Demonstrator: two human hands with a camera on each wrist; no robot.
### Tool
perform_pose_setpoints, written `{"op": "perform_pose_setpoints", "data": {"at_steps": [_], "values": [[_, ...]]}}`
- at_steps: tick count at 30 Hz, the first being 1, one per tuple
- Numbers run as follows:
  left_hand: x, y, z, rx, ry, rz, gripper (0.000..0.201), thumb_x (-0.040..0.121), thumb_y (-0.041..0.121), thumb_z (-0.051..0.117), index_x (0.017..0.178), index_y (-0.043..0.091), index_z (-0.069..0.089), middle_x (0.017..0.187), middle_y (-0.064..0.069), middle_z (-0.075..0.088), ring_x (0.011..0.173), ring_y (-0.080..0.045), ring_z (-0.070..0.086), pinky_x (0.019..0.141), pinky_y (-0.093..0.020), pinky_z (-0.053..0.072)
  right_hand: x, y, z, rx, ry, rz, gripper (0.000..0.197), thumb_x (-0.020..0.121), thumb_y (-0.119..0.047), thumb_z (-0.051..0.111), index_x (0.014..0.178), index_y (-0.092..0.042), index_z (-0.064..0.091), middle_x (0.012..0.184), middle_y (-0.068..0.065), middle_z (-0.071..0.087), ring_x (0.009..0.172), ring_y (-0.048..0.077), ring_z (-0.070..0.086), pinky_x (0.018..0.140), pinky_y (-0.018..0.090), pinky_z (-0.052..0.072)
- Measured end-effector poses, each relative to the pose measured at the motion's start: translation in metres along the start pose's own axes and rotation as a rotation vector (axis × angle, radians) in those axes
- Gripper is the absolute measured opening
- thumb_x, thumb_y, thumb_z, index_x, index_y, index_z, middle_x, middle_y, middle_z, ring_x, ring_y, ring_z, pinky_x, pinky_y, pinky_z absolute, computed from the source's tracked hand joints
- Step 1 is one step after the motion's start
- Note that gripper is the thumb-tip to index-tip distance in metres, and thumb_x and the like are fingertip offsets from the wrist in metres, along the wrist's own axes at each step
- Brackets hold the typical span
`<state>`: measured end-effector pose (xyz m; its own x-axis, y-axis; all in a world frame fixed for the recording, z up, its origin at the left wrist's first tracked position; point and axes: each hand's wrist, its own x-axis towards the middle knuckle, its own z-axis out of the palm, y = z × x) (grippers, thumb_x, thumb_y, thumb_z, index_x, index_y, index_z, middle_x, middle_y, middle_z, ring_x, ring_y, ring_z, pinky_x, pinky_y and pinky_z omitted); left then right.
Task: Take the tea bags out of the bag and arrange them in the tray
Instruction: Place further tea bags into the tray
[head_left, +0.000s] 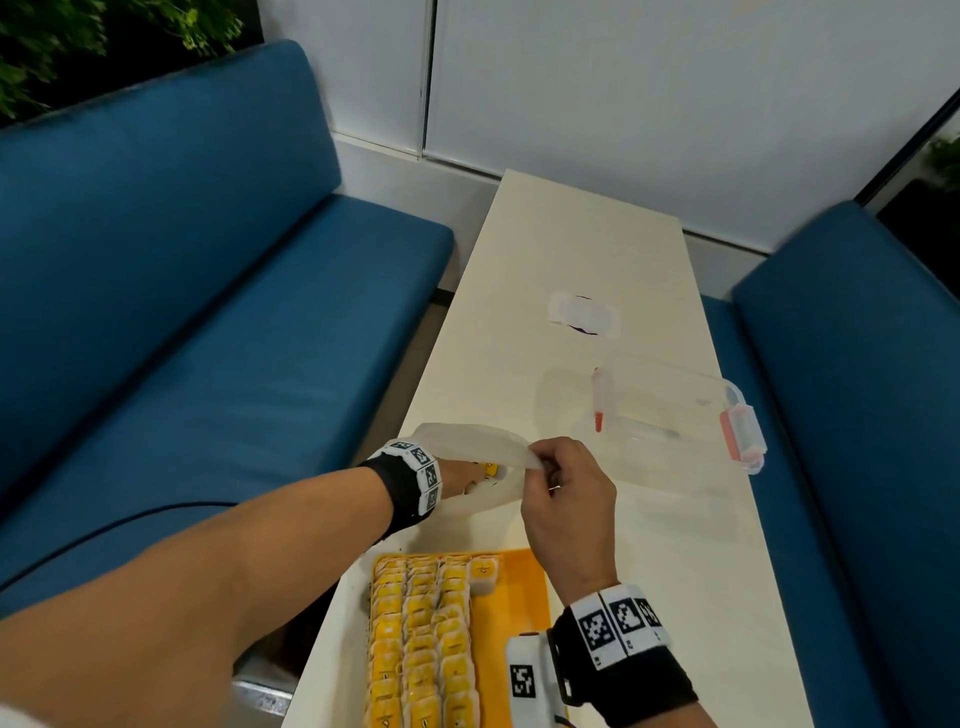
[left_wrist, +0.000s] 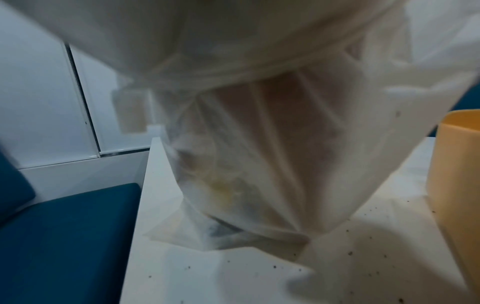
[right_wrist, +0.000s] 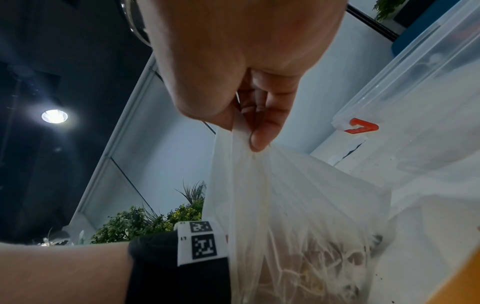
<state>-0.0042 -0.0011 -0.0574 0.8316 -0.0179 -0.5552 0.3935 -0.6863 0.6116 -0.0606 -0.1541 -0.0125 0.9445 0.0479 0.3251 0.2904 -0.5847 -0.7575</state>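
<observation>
A translucent plastic bag (head_left: 467, 441) stands on the white table just beyond the yellow tray (head_left: 519, 587). My left hand (head_left: 457, 478) reaches down inside the bag and shows only as a blurred shape through the plastic (left_wrist: 280, 127), so its grip is hidden. My right hand (head_left: 543, 467) pinches the bag's rim (right_wrist: 241, 131) and holds it up. Yellow-tagged tea bags (right_wrist: 311, 267) lie at the bottom of the bag. Several rows of tea bags (head_left: 421, 623) fill the left part of the tray; its right part is bare.
A clear plastic box (head_left: 675, 415) with red latches sits on the table to the right of the bag. Farther back lies a white patch (head_left: 584, 314). Blue benches (head_left: 208, 312) flank the narrow table on both sides. Dark crumbs (left_wrist: 363, 246) speckle the tabletop.
</observation>
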Motion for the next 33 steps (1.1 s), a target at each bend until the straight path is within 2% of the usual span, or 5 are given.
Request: {"op": "perform_pose_setpoints", "data": {"at_steps": [7,14,21,27,33], "values": [[-0.012,0.008,-0.006,-0.171,0.076,-0.012,0.038,0.099,0.018,0.057,0.063,0.026,0.048,0.056,0.009,0.049,0.055,-0.013,0.043,0.055,-0.022,0.038,0.003,0.000,-0.002,0.012,0.013,0.042,0.020,0.088,-0.001,0.060,0.088,-0.021,0.064,0.085,-0.010,0.062,0.079,0.004,0.059,0.067,0.011,0.045],[0.004,-0.011,0.000,-0.290,0.111,-0.079,0.027,0.087,0.046,0.067,0.070,0.026,0.069,0.062,0.005,0.070,0.055,-0.015,0.056,0.063,-0.027,0.056,0.005,0.000,-0.003,0.027,0.025,0.078,0.021,0.087,0.001,0.059,0.090,-0.019,0.065,0.087,-0.008,0.064,0.079,0.006,0.060,0.070,0.021,0.049],[-0.007,-0.012,-0.007,-0.430,0.058,-0.064,0.030,0.079,0.045,0.079,0.087,0.016,0.075,0.070,0.001,0.068,0.065,-0.019,0.058,0.063,-0.030,0.046,0.000,0.002,0.000,0.031,0.026,0.095,0.023,0.087,0.002,0.058,0.090,-0.021,0.065,0.086,-0.008,0.064,0.079,0.010,0.061,0.071,0.031,0.055],[-0.004,-0.013,-0.013,-0.333,0.066,-0.035,0.023,0.085,0.048,0.072,0.093,0.026,0.073,0.084,0.003,0.075,0.077,-0.022,0.070,0.077,-0.033,0.057,0.002,0.001,-0.003,0.034,0.032,0.114,0.025,0.087,0.001,0.059,0.089,-0.023,0.064,0.086,-0.008,0.064,0.078,0.007,0.060,0.069,0.023,0.051],[-0.004,-0.007,-0.012,-0.258,0.033,-0.037,0.016,0.100,0.032,0.060,0.084,0.028,0.059,0.095,-0.002,0.067,0.090,-0.024,0.062,0.095,-0.044,0.054,0.006,0.002,-0.007,0.011,0.036,0.115,0.023,0.088,0.000,0.059,0.089,-0.022,0.065,0.086,-0.009,0.063,0.080,0.005,0.059,0.069,0.019,0.049]]}}
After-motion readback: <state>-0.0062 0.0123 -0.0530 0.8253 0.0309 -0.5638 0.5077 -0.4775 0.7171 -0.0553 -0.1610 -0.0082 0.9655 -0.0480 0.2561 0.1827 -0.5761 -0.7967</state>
